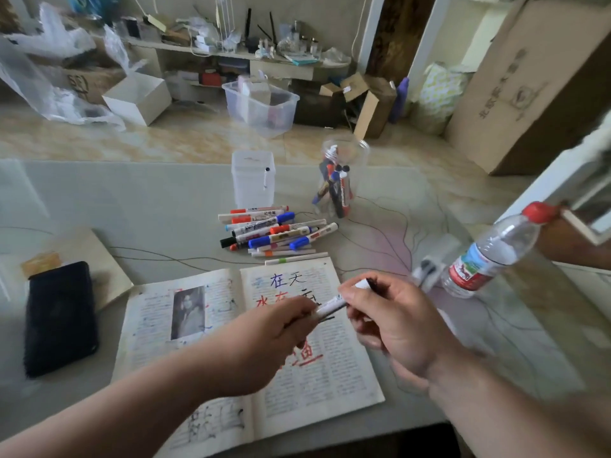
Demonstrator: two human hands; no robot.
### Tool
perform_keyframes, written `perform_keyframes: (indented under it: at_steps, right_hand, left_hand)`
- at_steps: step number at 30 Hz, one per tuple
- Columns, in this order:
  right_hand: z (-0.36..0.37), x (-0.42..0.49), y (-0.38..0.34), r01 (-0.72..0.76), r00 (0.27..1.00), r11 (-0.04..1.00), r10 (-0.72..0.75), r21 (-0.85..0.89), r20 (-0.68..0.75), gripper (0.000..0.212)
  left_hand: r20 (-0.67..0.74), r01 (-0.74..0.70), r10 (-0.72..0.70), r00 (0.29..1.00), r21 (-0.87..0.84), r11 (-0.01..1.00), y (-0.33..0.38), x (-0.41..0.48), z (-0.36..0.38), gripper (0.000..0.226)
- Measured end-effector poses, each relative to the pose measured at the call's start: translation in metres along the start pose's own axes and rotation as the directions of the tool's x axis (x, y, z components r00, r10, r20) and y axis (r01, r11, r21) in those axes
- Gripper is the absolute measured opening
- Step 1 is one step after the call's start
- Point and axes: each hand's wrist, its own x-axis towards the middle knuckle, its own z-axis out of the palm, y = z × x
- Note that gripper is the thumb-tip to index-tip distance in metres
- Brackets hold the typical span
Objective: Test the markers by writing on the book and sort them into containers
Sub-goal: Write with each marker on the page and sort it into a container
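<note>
The left hand [274,328] and right hand [386,319] both pinch a white marker [334,304] over the scribbled-on book [330,391]; the far jar [344,180] holds several markers, the square tub [253,180] one, and the pile [274,233] between them and the book looks untested.

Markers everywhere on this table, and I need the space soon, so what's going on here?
A person is testing markers on the open book, whose pages already carry red, blue and black scrawls. The right hand grips a white marker above the page while the left hand pinches its other end, perhaps at the cap. A pile of markers lies beyond the book; a round jar holds several, a square container one.
</note>
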Motion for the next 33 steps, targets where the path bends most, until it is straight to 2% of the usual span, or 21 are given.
perform_keyframes:
  at_steps: [2,5,11,16,20,23,26,29,32,33]
  right_hand:
    - [0.002,-0.002,0.008,0.010,0.999,1.000,-0.009,-0.020,0.046,0.005]
    - [0.009,-0.002,0.022,0.023,0.995,0.994,-0.011,-0.111,0.101,0.013]
    - [0.008,0.006,0.029,-0.027,0.992,1.000,0.027,-0.005,0.126,0.015]
    - [0.006,0.015,0.031,-0.054,0.992,0.998,0.048,0.043,0.120,0.015]
    - [0.003,0.021,0.030,-0.012,0.993,1.000,0.010,0.012,0.121,0.013]
    - [-0.003,0.027,0.027,0.023,0.996,0.995,-0.014,-0.099,0.091,0.014]
    - [-0.017,0.039,0.028,0.020,0.998,0.986,-0.029,-0.163,-0.051,0.013]
    - [-0.032,0.050,0.038,-0.033,0.981,0.992,0.008,-0.124,-0.194,0.016]
    - [-0.035,0.051,0.048,-0.091,0.975,0.991,0.068,-0.102,-0.210,0.019]
    - [-0.035,0.050,0.050,-0.098,0.978,0.990,0.077,-0.099,-0.196,0.019]
  left_hand:
    - [0.013,-0.024,0.025,1.000,-0.040,0.999,0.001,-0.001,0.006,0.023]
    - [0.007,-0.025,0.025,1.000,-0.041,0.999,0.005,-0.001,0.010,0.022]
    - [-0.001,0.060,-0.060,0.998,-0.067,0.996,0.003,0.002,0.011,0.040]
    - [0.019,0.073,-0.072,0.997,-0.060,0.996,-0.006,0.013,0.010,0.028]
    - [0.037,0.075,-0.073,0.997,-0.062,0.995,-0.012,0.021,0.009,0.027]
    - [0.114,0.118,-0.104,0.988,-0.124,0.985,-0.018,0.020,0.004,0.045]
    - [0.103,0.195,-0.183,0.978,-0.128,0.972,-0.025,0.017,-0.005,0.063]
    - [0.077,0.251,-0.251,0.965,0.013,0.968,-0.029,0.018,-0.010,0.065]
    - [0.089,0.208,-0.263,0.961,0.398,0.894,-0.039,0.017,-0.007,0.087]
    - [0.098,0.181,-0.256,0.962,0.472,0.863,-0.043,0.016,-0.005,0.095]
